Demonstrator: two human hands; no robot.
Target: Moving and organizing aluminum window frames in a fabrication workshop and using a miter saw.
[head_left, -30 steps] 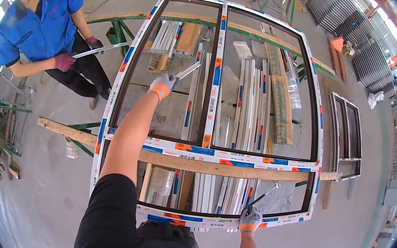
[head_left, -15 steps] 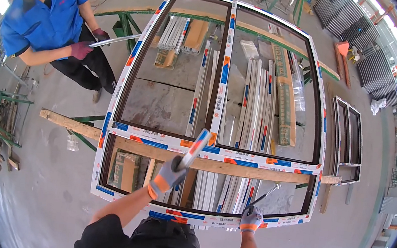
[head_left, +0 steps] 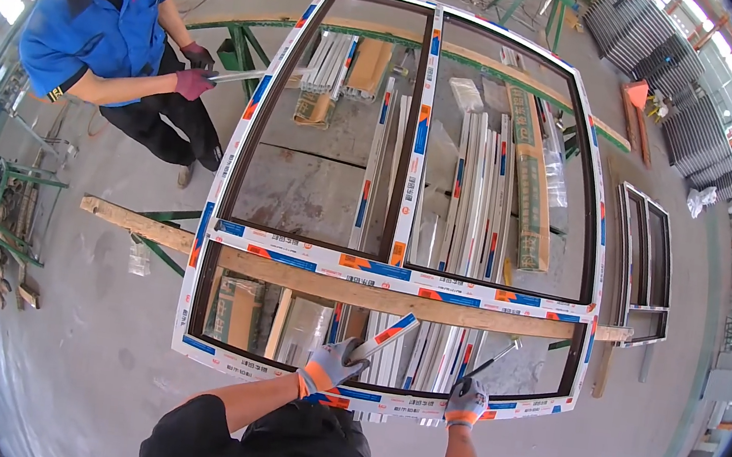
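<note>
A long carton [head_left: 531, 185] shows through the frame [head_left: 421, 144], its contents hidden. The left hand [head_left: 335, 364] closes round a short strip [head_left: 389, 336], covering its lower end, over the near opening. The right hand [head_left: 466, 398] wraps a hammer [head_left: 484, 367], its butt out of sight. Half a second ago, strip and left hand were farther from the near rail [head_left: 417, 406].

Count: 1 large frame [head_left: 423, 144], 2 own gloved hands [head_left: 334, 363] [head_left: 467, 400], 1 co-worker [head_left: 102, 32].
1 hammer [head_left: 484, 367], 2 hand-held strips [head_left: 389, 335] [head_left: 240, 75], 2 wooden beams [head_left: 358, 292] [head_left: 372, 28].
</note>
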